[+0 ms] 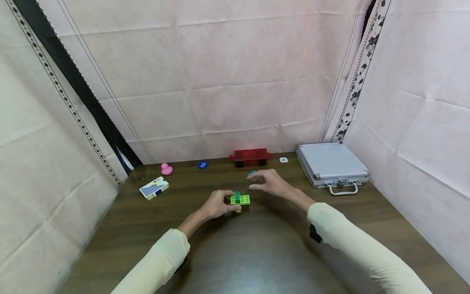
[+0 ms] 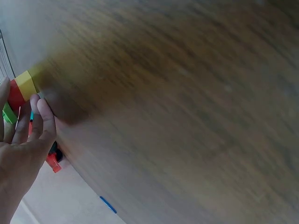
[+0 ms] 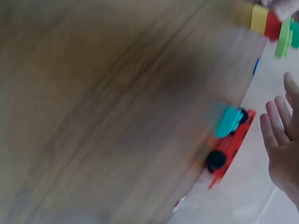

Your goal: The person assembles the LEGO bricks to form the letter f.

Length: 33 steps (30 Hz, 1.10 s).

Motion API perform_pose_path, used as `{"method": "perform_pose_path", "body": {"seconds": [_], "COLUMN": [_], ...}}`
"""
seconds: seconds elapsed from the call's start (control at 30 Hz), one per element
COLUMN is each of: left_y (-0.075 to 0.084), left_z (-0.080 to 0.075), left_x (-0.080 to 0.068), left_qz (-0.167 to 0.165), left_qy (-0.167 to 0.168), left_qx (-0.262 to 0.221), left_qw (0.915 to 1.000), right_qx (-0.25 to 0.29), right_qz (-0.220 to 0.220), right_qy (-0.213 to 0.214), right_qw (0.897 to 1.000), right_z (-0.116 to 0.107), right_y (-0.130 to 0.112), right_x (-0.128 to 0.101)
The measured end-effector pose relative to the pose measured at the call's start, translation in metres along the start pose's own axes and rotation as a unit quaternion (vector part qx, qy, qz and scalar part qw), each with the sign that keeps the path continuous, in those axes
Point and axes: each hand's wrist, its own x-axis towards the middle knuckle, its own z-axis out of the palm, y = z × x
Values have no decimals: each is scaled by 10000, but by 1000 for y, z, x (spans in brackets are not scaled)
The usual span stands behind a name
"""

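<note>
A stack of toy building bricks (image 1: pixel 244 199) stands in the middle of the table, with a yellow brick (image 2: pixel 25 83) lowest, red above it, then lime green, and a darker green brick (image 1: pixel 237 197) on top. My left hand (image 1: pixel 219 204) grips this stack from the left side, fingers behind and thumb in front. To its right, my right hand (image 1: pixel 271 183) hovers over the table with nothing in it, fingers loosely bent. Just beyond those fingertips lies a teal brick (image 3: pixel 228 122), partly hidden by the hand in the head view.
Along the back edge sit a pink rubber duck (image 1: pixel 166 169), a blue disc (image 1: pixel 202 164), a red toy wagon (image 1: pixel 251 157) with black wheels and a small white piece (image 1: pixel 283 160). A picture box (image 1: pixel 154 188) lies at left, a silver case (image 1: pixel 332 165) at right.
</note>
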Motion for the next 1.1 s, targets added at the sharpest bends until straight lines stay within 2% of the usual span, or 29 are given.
{"method": "perform_pose_path", "body": {"seconds": [0.2,0.4,0.67,0.83,0.97,1.1], "left_y": [-1,-3,-2,0,0,-1], "left_z": [1,4,0,-3,-5,-4], "left_x": [-1,-2,-2,-2,-3,-4], "left_qz": [-88,22,82,204,281,249], "left_qy": [-36,-76,-40,15,90,83], "left_qx": [152,249,115,37,72,7], "left_qw": [9998,9997,9999,9998,9995,9997], "right_qx": [-461,-688,-816,-758,-704,-656], "right_qz": [306,748,696,853,1010,980], "right_qy": [390,331,320,349,221,139], "right_qw": [9977,9943,9937,9929,9921,9929], "right_z": [-5,0,7,5,4,6], "right_y": [29,44,49,49,49,49], "right_x": [1,3,9,10,9,5]}}
